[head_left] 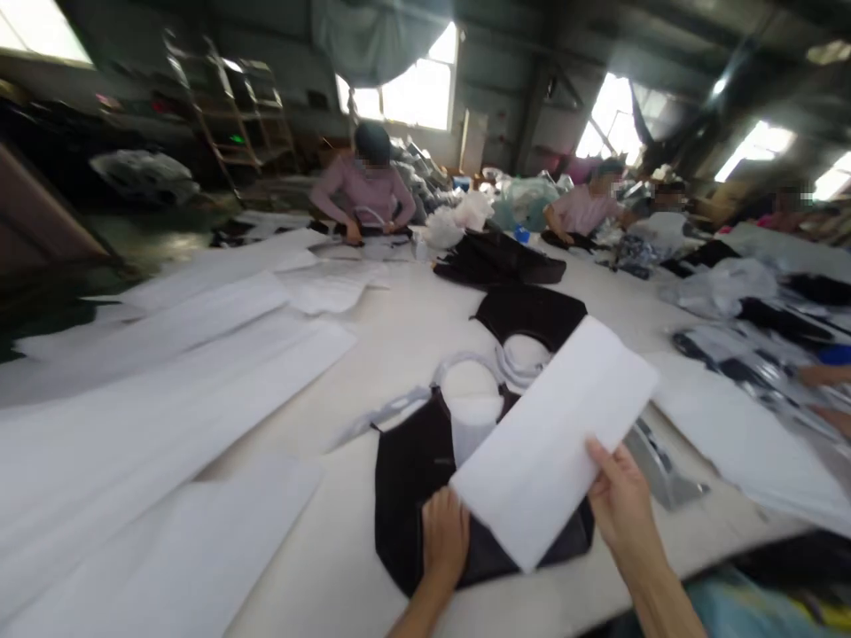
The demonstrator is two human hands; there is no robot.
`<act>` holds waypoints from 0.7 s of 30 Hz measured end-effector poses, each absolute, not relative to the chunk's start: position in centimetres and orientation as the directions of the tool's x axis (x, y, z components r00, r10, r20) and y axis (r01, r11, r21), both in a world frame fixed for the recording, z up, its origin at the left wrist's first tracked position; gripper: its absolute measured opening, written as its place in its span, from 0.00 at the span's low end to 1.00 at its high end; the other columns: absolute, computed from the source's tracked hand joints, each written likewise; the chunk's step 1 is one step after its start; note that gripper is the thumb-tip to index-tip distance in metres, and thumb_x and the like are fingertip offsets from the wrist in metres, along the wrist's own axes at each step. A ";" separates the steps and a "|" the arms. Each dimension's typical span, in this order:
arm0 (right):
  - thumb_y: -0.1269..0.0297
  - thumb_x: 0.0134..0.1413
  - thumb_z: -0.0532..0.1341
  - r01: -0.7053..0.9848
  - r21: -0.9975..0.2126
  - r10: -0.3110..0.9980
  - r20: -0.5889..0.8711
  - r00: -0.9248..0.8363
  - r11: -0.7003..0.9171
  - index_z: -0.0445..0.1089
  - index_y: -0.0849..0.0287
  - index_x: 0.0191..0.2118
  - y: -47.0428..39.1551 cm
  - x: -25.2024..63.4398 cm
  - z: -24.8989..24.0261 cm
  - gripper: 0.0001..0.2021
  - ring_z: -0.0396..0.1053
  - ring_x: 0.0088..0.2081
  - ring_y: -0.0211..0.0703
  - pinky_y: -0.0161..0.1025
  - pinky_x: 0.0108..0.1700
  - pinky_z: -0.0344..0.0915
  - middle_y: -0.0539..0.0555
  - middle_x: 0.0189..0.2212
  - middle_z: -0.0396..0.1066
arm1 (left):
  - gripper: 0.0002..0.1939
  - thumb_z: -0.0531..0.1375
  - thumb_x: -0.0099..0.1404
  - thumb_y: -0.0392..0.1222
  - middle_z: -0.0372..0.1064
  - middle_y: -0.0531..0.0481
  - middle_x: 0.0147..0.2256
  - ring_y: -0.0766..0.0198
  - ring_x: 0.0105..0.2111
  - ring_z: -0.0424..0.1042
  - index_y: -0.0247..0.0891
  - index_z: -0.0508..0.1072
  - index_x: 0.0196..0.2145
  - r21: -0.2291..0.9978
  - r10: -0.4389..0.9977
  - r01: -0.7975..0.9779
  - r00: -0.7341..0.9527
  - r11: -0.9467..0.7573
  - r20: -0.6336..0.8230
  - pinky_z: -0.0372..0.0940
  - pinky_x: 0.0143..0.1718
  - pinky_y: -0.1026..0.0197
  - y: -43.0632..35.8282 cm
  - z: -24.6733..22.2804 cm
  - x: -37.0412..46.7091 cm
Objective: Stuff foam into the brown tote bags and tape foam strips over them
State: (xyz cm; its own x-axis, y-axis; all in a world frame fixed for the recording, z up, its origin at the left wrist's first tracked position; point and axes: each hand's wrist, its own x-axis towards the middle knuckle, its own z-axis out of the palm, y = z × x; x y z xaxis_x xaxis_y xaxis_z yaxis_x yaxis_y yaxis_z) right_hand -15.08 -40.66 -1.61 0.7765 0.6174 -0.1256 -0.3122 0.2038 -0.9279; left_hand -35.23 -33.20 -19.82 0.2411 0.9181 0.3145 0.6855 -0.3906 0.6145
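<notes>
A black bag (409,478) with a pale wrapped handle (465,359) lies flat on the white table (319,532). My right hand (621,496) pinches the lower right edge of a folded white sheet (558,434), which is tilted above the bag and hides part of it. My left hand (445,536) rests on the bag's front, beside the sheet's lower left corner, its fingers bent; whether they grip anything cannot be made out. Just beyond lies a second black bag (532,310), its wrapped handle near the first one.
Large white sheets (166,390) are spread over the left side. More black bags (498,257) lie farther back. Clear plastic and dark pieces (751,354) cover the right side, near another person's hand (824,374). Several people sit across the table, one in pink (363,186).
</notes>
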 end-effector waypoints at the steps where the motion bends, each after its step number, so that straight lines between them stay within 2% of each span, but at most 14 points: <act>1: 0.57 0.42 0.73 -0.366 -0.905 0.548 -0.197 0.813 0.217 0.73 0.57 0.48 -43.2 -13.3 -3.1 0.25 0.77 0.44 0.44 0.38 0.46 0.76 0.52 0.40 0.80 | 0.15 0.52 0.74 0.49 0.72 0.43 0.39 0.55 0.41 0.71 0.38 0.74 0.40 0.628 0.934 0.691 0.253 -0.358 0.254 0.68 0.47 0.47 -34.3 -20.0 -35.2; 4: 0.62 0.39 0.74 -0.534 -0.827 0.453 -0.413 0.790 0.178 0.72 0.57 0.48 -50.2 -11.6 -7.7 0.26 0.76 0.46 0.45 0.41 0.49 0.75 0.51 0.41 0.80 | 0.16 0.49 0.72 0.47 0.71 0.38 0.38 0.47 0.44 0.70 0.36 0.73 0.36 0.665 0.957 0.698 0.275 -0.266 0.095 0.63 0.50 0.42 -35.0 -20.6 -34.9; 7: 0.64 0.35 0.76 -0.700 -0.710 0.437 -0.606 0.665 0.080 0.73 0.58 0.44 -54.3 -14.2 -11.8 0.25 0.77 0.40 0.46 0.43 0.44 0.77 0.53 0.39 0.80 | 0.15 0.51 0.68 0.48 0.70 0.37 0.37 0.45 0.45 0.69 0.36 0.71 0.33 0.710 0.959 0.679 0.282 -0.187 -0.017 0.62 0.52 0.41 -33.6 -20.5 -34.8; 9: 0.63 0.33 0.77 -0.754 -0.657 0.408 -0.683 0.606 0.019 0.73 0.59 0.42 -55.4 -16.8 -13.9 0.26 0.77 0.35 0.45 0.43 0.39 0.77 0.53 0.37 0.80 | 0.14 0.53 0.66 0.50 0.72 0.37 0.37 0.44 0.45 0.70 0.38 0.71 0.31 0.748 0.953 0.648 0.293 -0.140 -0.075 0.62 0.53 0.41 -32.7 -19.8 -35.2; 13: 0.56 0.31 0.77 -0.758 -0.651 0.289 -0.734 0.615 -0.040 0.73 0.57 0.42 -55.0 -20.9 -15.7 0.27 0.74 0.29 0.42 0.36 0.27 0.71 0.50 0.30 0.78 | 0.16 0.55 0.64 0.53 0.76 0.40 0.43 0.47 0.49 0.72 0.38 0.75 0.36 0.837 0.917 0.546 0.348 -0.028 -0.196 0.64 0.55 0.46 -31.3 -17.8 -36.4; 18: 0.52 0.32 0.75 -0.726 -0.688 0.206 -0.711 0.673 -0.005 0.69 0.57 0.37 -51.3 -23.9 -15.1 0.26 0.60 0.18 0.32 0.30 0.17 0.58 0.42 0.20 0.68 | 0.22 0.59 0.62 0.56 0.78 0.41 0.46 0.48 0.51 0.74 0.34 0.78 0.41 0.896 0.810 0.418 0.467 0.151 -0.354 0.66 0.57 0.49 -29.5 -15.5 -37.1; 21: 0.53 0.33 0.75 -0.742 -0.669 0.230 -0.717 0.658 0.040 0.64 0.55 0.34 -48.7 -25.6 -14.6 0.25 0.61 0.18 0.31 0.31 0.19 0.63 0.40 0.21 0.66 | 0.23 0.59 0.62 0.55 0.78 0.40 0.46 0.49 0.50 0.75 0.32 0.78 0.42 0.898 0.728 0.375 0.547 0.229 -0.414 0.68 0.55 0.50 -28.5 -14.3 -37.2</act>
State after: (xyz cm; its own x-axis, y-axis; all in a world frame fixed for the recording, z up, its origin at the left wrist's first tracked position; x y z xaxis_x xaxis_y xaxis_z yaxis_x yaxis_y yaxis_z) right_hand -25.55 -48.73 -14.63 0.6581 0.2297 -0.7170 -0.7424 0.0397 -0.6688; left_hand -37.17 -28.51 -14.34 0.5467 0.7278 -0.4141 0.3754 0.2291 0.8981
